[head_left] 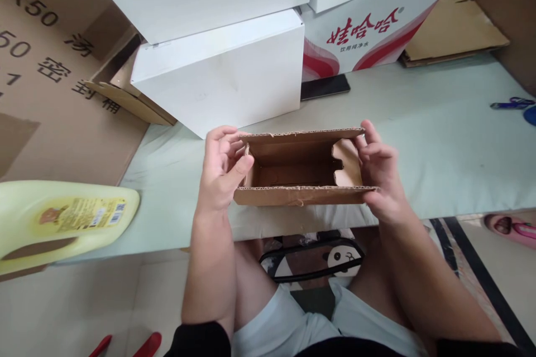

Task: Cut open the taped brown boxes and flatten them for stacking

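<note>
Between my two hands is a small brown cardboard box (301, 196), its top open toward me and the inside looking bare. My left hand (224, 170) grips the left end, with the thumb over the edge beside a short end flap. At the right end, my right hand (381, 173) has its fingers on the far corner and its thumb near the close one. A notched flap (347, 163) folds inward on that right side. The box is at the near edge of a table (439, 139) covered in pale green; its underside is hidden.
White boxes (226, 83) are stacked at the back, next to a red-and-white printed carton (355, 39). A black phone-like slab (325, 87) lies before them. Flattened cardboard (456, 28) sits back right. A yellow jug (71, 220) lies left, by a large carton (54, 83).
</note>
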`<action>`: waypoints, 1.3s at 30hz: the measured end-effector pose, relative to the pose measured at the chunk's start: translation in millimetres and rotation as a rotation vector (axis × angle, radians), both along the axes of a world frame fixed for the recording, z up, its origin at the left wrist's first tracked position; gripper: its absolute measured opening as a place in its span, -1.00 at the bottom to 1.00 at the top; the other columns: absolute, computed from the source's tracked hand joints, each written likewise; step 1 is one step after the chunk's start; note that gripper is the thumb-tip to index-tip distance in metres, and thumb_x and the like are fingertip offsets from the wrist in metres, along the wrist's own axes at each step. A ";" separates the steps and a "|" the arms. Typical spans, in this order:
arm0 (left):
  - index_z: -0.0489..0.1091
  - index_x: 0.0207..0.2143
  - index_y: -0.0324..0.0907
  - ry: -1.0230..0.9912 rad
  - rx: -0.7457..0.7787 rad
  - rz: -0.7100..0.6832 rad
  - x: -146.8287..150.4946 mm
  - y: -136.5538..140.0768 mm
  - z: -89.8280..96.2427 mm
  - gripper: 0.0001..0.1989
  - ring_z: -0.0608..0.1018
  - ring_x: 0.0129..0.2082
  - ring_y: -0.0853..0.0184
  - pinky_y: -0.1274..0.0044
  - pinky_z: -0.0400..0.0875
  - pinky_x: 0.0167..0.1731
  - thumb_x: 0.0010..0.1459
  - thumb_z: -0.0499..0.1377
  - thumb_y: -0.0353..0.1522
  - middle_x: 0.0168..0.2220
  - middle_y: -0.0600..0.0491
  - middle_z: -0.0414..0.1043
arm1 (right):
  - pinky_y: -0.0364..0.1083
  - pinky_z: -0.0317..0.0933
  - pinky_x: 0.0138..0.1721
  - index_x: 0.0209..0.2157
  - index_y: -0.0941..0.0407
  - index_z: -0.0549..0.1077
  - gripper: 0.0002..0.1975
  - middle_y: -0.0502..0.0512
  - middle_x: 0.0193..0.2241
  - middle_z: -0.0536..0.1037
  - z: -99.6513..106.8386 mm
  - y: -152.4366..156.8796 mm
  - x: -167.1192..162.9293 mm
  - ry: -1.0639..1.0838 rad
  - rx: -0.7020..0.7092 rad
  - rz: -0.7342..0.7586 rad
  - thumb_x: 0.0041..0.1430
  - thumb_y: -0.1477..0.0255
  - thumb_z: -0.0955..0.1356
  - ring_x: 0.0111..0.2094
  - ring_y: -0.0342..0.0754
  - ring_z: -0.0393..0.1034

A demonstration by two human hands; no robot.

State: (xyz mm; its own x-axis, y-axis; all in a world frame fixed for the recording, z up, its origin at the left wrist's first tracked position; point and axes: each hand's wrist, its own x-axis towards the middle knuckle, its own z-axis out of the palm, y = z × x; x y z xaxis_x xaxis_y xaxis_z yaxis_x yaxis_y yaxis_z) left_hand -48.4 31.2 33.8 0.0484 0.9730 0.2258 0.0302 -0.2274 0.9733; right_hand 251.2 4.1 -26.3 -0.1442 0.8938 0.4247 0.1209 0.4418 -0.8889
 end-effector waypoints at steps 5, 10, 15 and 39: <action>0.33 0.05 0.07 -0.018 -0.132 -0.039 -4.5 3.0 -3.3 -0.43 0.59 -0.18 0.30 0.46 0.53 -0.19 0.10 0.42 0.00 -0.03 0.04 0.50 | 0.31 0.08 0.45 0.03 -0.17 0.32 -0.39 -0.02 0.50 0.11 4.4 1.3 -1.9 0.072 0.021 -0.041 0.06 -0.10 0.51 0.50 0.23 0.02; 0.33 0.03 0.01 0.070 -0.222 -0.167 -1.0 11.1 -12.8 -0.38 0.54 -0.47 0.30 0.51 0.39 -0.52 -0.01 0.50 -0.10 -0.39 0.13 0.48 | 0.30 -0.11 0.51 -0.27 -0.01 0.56 -0.56 -0.08 0.53 0.02 14.7 -0.8 -0.1 -0.080 -0.010 -0.028 0.17 -0.12 0.43 0.53 0.34 -0.09; 0.44 -0.02 -0.05 0.058 -0.261 -0.065 1.9 9.2 -13.1 -0.57 0.61 -0.41 0.26 0.41 0.52 -0.34 0.12 0.40 -0.12 -0.39 0.11 0.54 | 0.28 -0.08 0.51 -0.14 -0.07 0.58 -0.68 -0.09 0.53 0.05 17.1 -2.0 -0.6 -0.084 -0.021 -0.070 0.20 0.04 0.47 0.52 0.27 -0.04; 0.30 0.34 0.17 0.986 -0.143 -0.324 13.8 -31.5 33.7 -0.06 0.24 0.35 -0.21 -0.05 0.31 0.29 -0.13 0.50 -0.18 0.34 -0.09 0.14 | 0.27 0.32 0.26 -0.37 -0.04 0.64 -0.89 0.08 -0.04 0.61 9.4 -3.7 -18.5 0.181 0.015 -0.490 0.25 0.39 0.44 0.08 0.14 0.53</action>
State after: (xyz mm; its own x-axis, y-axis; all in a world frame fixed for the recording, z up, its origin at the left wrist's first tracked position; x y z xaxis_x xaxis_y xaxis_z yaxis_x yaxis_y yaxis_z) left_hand -34.6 -0.3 67.5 0.4117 0.8950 -0.1716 0.7831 -0.2512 0.5690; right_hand 232.7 0.4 -17.0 0.3663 0.8315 0.4177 0.1620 0.3850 -0.9086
